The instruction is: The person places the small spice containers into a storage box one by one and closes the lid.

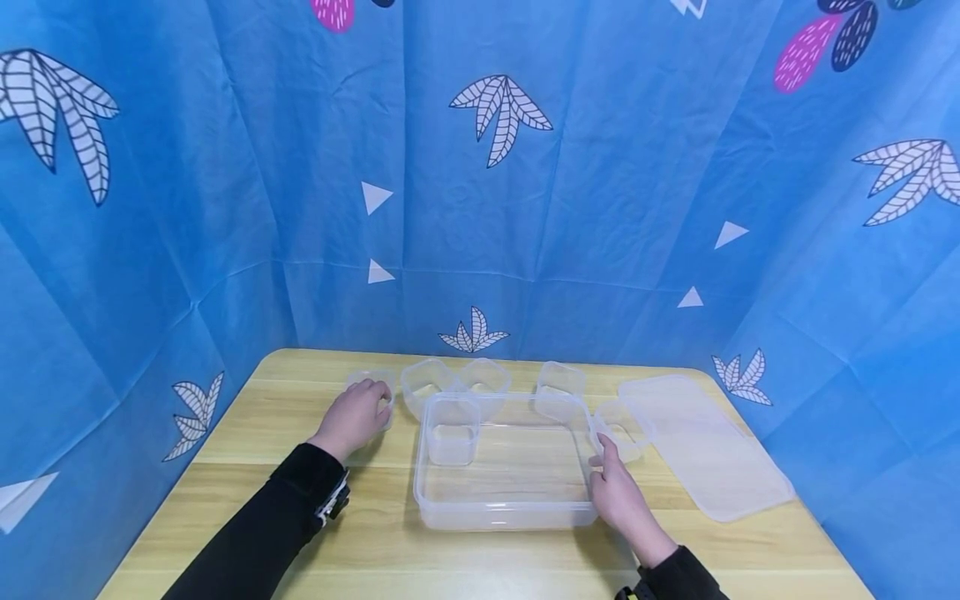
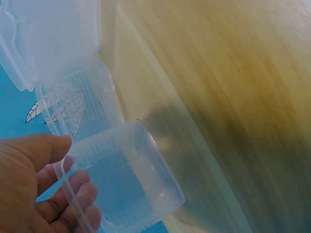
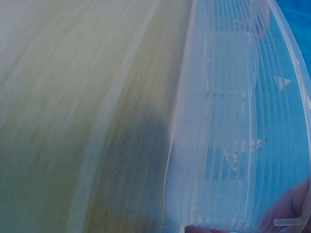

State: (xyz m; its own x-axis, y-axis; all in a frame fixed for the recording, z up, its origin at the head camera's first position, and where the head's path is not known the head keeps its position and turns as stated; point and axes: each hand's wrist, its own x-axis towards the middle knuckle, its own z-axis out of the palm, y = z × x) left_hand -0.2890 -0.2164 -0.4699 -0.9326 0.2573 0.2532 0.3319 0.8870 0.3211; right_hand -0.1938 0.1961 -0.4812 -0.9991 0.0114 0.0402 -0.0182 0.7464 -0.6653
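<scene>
Toward the table's back left, my left hand (image 1: pixel 356 417) pinches the rim of a small clear plastic container (image 2: pixel 121 179) between thumb and fingers. The left wrist view shows that container's open side facing the palm. A large clear rectangular plastic box (image 1: pixel 510 515) sits in the middle of the table. My right hand (image 1: pixel 621 492) grips its right side, thumb at the rim; in the right wrist view part of the fingers is hidden by the ribbed wall. One small container (image 1: pixel 453 446) stands inside the box at its back left corner.
Behind the box are several small clear containers, among them a left one (image 1: pixel 426 379), a middle one (image 1: pixel 486 375) and a right one (image 1: pixel 562 382). Another container (image 1: pixel 624 433) lies beside the right hand. A flat translucent lid (image 1: pixel 712 450) rests at the right. Blue cloth (image 1: pixel 480 208) surrounds the table.
</scene>
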